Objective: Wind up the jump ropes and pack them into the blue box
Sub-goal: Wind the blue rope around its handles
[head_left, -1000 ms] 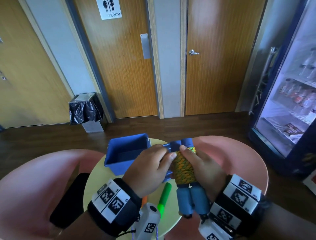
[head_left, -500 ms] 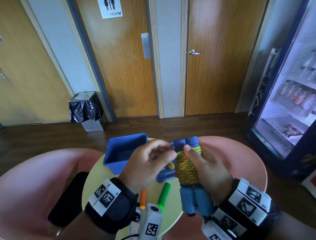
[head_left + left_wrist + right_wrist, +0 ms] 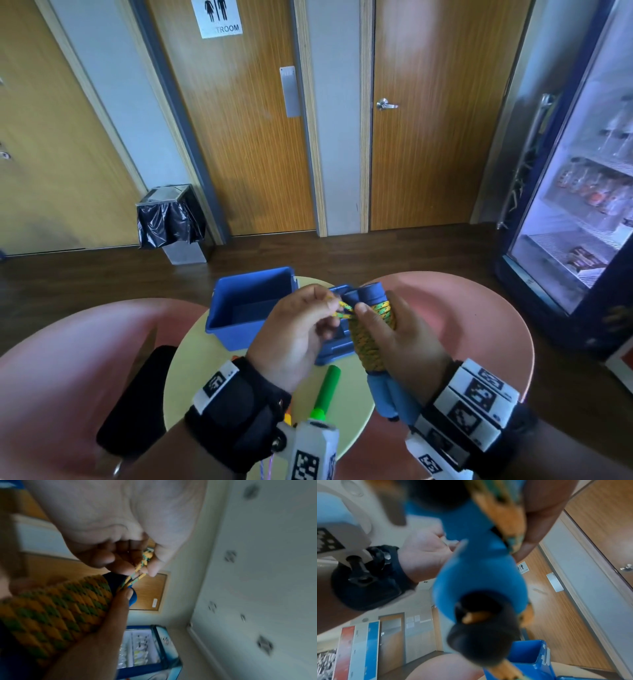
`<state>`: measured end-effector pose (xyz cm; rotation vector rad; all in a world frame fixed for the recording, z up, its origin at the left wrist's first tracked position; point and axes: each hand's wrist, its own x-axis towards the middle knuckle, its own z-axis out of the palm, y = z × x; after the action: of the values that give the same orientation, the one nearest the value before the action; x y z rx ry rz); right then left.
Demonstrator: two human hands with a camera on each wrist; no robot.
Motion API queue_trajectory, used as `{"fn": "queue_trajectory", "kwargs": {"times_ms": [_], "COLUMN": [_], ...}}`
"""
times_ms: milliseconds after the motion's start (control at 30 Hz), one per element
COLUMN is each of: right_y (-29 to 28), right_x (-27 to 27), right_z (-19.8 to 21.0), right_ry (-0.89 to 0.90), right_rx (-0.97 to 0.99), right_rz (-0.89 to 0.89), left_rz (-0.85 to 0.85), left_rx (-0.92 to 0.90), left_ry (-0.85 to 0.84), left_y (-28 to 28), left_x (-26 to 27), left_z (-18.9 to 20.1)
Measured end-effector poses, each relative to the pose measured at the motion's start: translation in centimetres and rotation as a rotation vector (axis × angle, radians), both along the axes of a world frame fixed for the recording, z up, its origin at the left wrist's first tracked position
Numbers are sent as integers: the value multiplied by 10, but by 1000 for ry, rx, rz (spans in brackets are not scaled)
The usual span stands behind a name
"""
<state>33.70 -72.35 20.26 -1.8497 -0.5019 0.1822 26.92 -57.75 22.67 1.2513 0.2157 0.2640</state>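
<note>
My right hand [image 3: 376,313] grips a jump rope [image 3: 371,337] whose yellow-green cord is wound tightly round its two blue foam handles [image 3: 390,394], held upright over the table. My left hand [image 3: 337,313] pinches a short doubled end of the cord [image 3: 346,310] sticking out near the top of the winding. The left wrist view shows the fingertips [image 3: 150,566] nipping that cord [image 3: 137,573] beside the winding [image 3: 56,608]. The blue box [image 3: 246,308] stands behind my left hand with no lid on.
The box's blue lid [image 3: 337,351] lies on the small round yellow table [image 3: 191,359] under my hands. A green jump rope handle [image 3: 327,389] lies near the table's front edge. Pink chairs [image 3: 479,325] flank the table; a black object [image 3: 137,401] rests on the left chair.
My left hand has come off the winding and drawn a short end of the cord out to the left. The bundle has stayed upright in my right hand.
</note>
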Motion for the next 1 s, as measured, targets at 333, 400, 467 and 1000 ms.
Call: {"fn": "queue_trajectory", "kwargs": {"times_ms": [333,400,467,1000], "right_y": [8,8,9,3], "right_x": [5,3,2,8], "right_z": [3,4,1,8], "right_ry": [29,27,32,96], "right_rx": [16,21,31,-9], "right_rz": [-15,10,38,-43], "left_rz": [-328,-409,-477,-267], "left_rx": [-407,-364,-340,-93], "left_ry": [-25,-28,-14,-12], "left_y": [8,13,17,14], "left_x": [-13,-16,-19,-15], "left_z": [-10,-12,-14,-15]}}
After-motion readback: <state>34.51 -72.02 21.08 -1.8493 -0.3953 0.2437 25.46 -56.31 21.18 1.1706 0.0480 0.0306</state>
